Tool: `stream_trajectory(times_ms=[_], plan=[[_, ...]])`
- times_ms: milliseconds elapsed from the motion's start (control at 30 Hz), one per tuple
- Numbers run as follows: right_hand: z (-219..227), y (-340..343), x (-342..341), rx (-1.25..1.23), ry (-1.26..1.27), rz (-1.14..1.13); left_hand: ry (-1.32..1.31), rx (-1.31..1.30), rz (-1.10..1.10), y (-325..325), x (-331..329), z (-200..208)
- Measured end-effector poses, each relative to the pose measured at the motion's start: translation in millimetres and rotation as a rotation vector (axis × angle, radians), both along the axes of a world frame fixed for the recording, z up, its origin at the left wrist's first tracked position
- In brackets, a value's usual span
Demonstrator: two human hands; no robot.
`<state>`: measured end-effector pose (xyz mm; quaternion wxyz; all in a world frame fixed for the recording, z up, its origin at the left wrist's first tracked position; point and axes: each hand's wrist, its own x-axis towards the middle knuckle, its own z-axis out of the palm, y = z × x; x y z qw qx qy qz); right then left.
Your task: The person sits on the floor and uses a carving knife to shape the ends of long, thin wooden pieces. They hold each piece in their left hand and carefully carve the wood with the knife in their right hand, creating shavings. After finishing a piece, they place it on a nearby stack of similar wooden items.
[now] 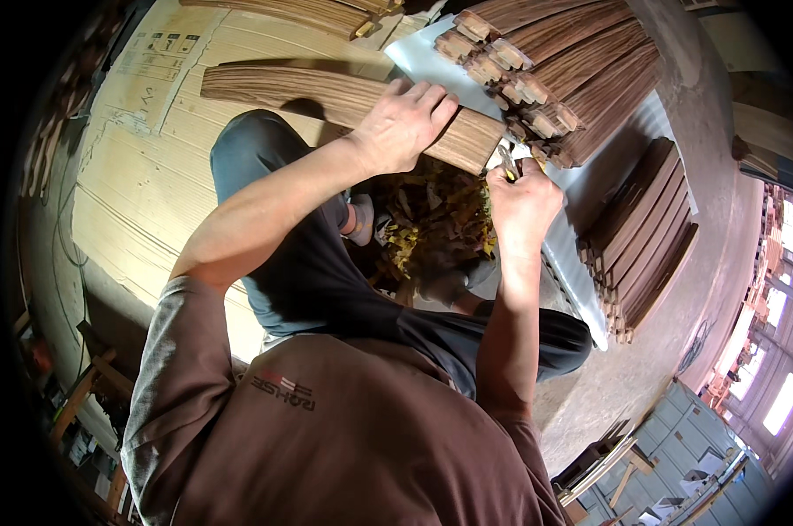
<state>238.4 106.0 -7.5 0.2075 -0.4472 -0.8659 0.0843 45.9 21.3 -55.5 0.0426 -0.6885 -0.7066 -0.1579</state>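
Observation:
A long, slightly curved brown wooden slat with striped grain lies across in front of my knees. My left hand is closed over it toward its right end, fingers wrapped over the far edge. At that right end my right hand is closed around a small hand tool with a pale metal part, held against or very close to the slat's end. Most of the tool is hidden in my fist, so I cannot tell its exact kind.
Yellow and brown scraps lie on the floor between my legs. Stacked slats with tenoned ends stand at the far right, and another slat stack lies nearer, on pale sheeting. Flattened cardboard covers the left floor.

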Motion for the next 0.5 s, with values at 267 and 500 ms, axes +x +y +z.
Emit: stream_trajectory(times_ms=[267, 500], plan=[[-5.0, 2.2, 20.1, -0.748, 0.637, -0.143, -0.029, 0.069, 0.019, -1.2, -6.1, 5.6], [0.0, -4.4, 5.2, -0.917, 0.719, -0.111, -0.121, 0.102, -0.037, -5.8, -6.4, 13.3]])
